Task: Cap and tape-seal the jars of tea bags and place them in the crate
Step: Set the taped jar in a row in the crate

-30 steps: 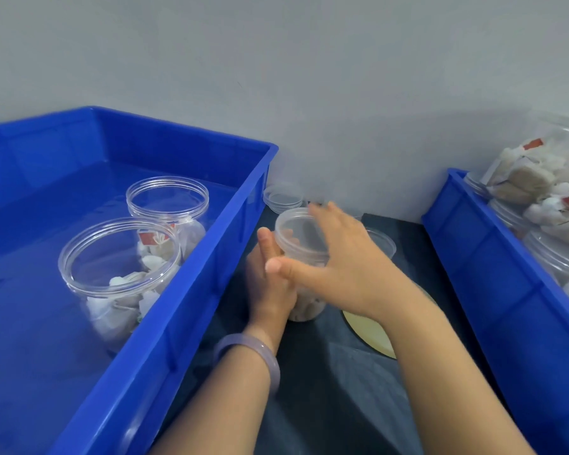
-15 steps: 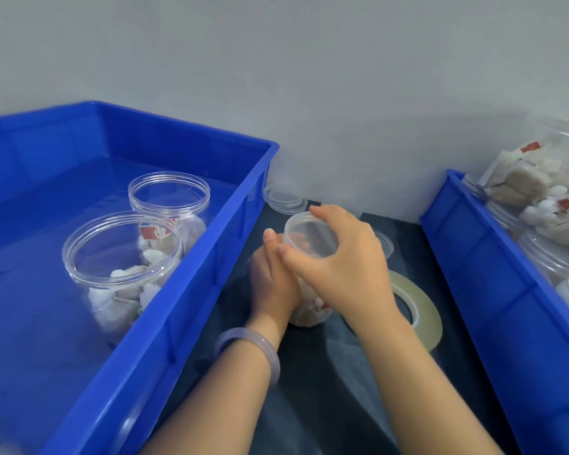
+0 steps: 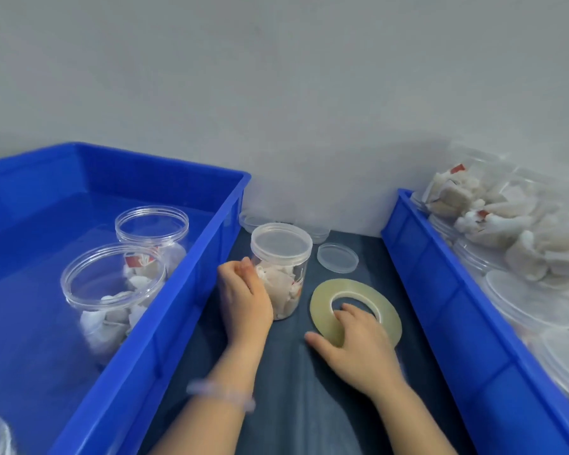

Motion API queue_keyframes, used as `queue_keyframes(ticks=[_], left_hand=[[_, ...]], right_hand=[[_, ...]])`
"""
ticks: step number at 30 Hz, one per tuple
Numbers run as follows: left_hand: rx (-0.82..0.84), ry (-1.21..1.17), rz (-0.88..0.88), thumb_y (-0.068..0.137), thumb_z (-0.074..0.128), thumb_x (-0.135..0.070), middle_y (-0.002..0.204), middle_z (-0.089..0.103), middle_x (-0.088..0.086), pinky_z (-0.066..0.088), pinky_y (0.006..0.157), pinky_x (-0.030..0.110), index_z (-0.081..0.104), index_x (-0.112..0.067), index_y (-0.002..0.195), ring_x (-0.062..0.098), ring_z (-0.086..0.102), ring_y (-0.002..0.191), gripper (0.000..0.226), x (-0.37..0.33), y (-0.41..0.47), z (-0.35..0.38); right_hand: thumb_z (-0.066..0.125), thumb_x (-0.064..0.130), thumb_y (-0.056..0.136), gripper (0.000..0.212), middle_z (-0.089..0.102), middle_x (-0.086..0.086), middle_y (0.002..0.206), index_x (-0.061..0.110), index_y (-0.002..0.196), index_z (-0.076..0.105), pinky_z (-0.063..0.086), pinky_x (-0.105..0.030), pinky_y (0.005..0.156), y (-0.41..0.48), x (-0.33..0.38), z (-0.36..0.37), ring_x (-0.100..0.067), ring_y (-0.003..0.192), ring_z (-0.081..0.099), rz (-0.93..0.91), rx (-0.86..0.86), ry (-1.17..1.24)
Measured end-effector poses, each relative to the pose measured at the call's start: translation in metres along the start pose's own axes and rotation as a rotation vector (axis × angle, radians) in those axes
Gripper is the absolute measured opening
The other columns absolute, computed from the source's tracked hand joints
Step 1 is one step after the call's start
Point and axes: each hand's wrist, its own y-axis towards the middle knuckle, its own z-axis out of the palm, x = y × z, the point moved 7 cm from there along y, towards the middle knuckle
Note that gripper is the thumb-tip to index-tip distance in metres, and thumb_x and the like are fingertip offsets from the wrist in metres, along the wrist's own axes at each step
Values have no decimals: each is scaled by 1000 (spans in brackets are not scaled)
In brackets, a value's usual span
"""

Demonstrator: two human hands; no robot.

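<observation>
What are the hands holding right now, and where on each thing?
Left hand grips the capped jar by its side wall. Right hand hooks the tape roll through its centre hole, over the near edge.

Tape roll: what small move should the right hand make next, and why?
Probably lift the tape roll toward the capped jar: the right hand curls its fingers into the roll's core, the left hand grips the jar, and no tape shows round its lid.
</observation>
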Motion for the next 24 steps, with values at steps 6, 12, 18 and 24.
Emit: queue_keyframes(ticks=[6, 12, 18, 24], left_hand=[[230, 111, 140, 87, 62, -7, 85, 57, -7, 36, 64, 11, 51, -26, 80, 4, 56, 80, 24, -8, -42, -19], [810, -53, 0, 94, 54, -3, 131, 56, -4, 49, 93, 20, 43, -19, 142, 8, 63, 106, 52, -10, -80, 18], [632, -58, 31, 88, 66, -7, 89, 75, -10, 54, 81, 18, 68, -17, 117, 7, 71, 84, 31, -12, -75, 4], [603, -220, -20, 83, 69, -1, 79, 75, 2, 57, 70, 22, 72, -15, 93, 15, 72, 73, 17, -12, -74, 4]], right_hand=[[55, 52, 86, 31, 61, 10, 92, 23, 93, 59, 37, -30, 73, -20, 3, -15, -15, 94, 55, -55, -138, 140], [51, 49, 81, 19, 59, 24, 83, 35, 93, 54, 33, -7, 65, -49, 6, -21, -4, 85, 54, -75, -216, 406], [43, 48, 75, 21, 59, 27, 82, 43, 95, 49, 31, -7, 62, -49, 10, -20, -3, 85, 55, -50, -207, 460], [42, 50, 75, 35, 63, 23, 86, 34, 101, 58, 40, -20, 67, -51, 11, -21, -12, 88, 59, -52, -267, 494]])
